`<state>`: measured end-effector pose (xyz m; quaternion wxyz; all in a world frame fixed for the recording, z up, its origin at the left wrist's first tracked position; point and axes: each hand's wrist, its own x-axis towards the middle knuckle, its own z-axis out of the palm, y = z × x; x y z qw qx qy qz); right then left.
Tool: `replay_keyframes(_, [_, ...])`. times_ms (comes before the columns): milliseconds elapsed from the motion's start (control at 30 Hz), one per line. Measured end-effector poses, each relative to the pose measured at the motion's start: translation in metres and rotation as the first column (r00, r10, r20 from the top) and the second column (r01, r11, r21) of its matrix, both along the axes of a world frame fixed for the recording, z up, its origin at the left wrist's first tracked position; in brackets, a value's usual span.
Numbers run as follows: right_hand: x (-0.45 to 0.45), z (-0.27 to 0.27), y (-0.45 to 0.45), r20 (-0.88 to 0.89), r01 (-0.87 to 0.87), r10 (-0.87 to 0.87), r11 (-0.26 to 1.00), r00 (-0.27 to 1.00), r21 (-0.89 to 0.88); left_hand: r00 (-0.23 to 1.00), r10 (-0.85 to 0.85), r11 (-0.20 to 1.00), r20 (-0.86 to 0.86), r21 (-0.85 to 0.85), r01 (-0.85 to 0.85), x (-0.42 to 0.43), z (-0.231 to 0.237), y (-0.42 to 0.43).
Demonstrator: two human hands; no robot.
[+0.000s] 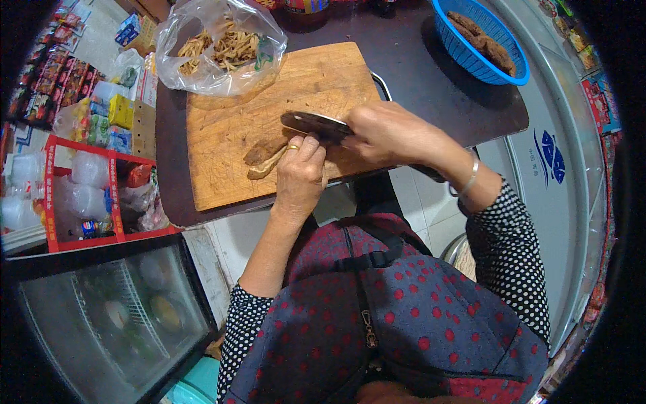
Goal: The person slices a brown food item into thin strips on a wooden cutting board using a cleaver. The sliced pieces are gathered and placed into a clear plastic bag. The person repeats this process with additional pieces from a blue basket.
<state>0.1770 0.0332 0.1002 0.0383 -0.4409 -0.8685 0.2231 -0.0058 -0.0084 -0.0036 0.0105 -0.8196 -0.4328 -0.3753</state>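
My left hand (303,169), with a ring on one finger, presses down on a brown, rough-skinned piece of food (265,150), perhaps a preserved root. A split part with a pale cut face lies along its near side. My right hand (386,129) grips a kitchen knife (315,125), its dark blade reaching left just beyond my left fingertips. Where the edge meets the food is hidden by my fingers. Both hands are over a worn wooden cutting board (227,126). At its far left corner, a transparent plastic bag (169,70) holds thin brownish strips (234,48).
On the dark table (414,76), a blue plastic basket (520,81) at the far right holds several brown pieces (497,55). A red-framed shelf (81,247) with packed goods stands left, above a glass-topped cabinet (116,313). A grey freezer (560,227) flanks my right side.
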Motion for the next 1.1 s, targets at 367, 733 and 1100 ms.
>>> replay_keyframes(367, [0.001, 0.015, 0.003, -0.058, 0.121, -0.121, 0.993, 0.991, 0.005, 0.999, 0.031, 0.999, 0.045, 0.008, -0.031, -0.001, -0.003, -0.001])
replay_keyframes(733, [-0.015, -0.013, 0.012, -0.101, -0.058, 0.062, 0.998, 0.993, 0.041, 1.000, -0.011, 1.000, 0.005, -0.024, 0.011, -0.003, -0.003, 0.001])
replay_keyframes(1100, [0.007, 0.005, 0.007, -0.119, 0.060, -0.060, 0.998, 0.991, -0.001, 0.999, 0.016, 1.000, 0.049, -0.004, -0.016, -0.003, -0.003, 0.000])
